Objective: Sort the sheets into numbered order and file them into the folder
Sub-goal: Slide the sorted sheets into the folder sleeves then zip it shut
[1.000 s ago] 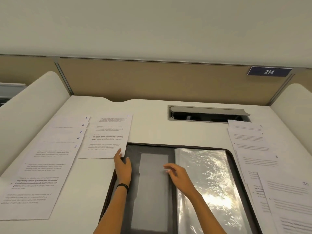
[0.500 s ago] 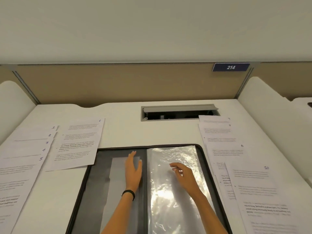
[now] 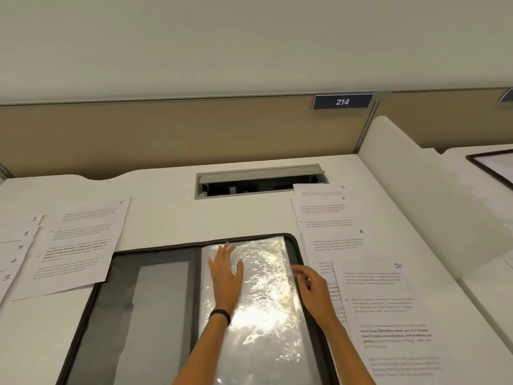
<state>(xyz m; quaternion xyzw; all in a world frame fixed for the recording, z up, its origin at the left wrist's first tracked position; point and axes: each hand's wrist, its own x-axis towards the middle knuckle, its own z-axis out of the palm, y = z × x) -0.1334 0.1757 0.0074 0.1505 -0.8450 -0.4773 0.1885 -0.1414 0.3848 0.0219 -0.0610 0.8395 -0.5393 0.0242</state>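
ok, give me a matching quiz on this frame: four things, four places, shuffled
Things
1. sheet 6
2. sheet 10
3. left hand
4. 214 sign

Places
A. on the partition behind the desk
B. flat on the clear sleeves of the open folder
C. on the desk, left of the folder
D. on top of the sheets right of the folder

Pairs: 1-C, 2-D, 3-B, 4-A
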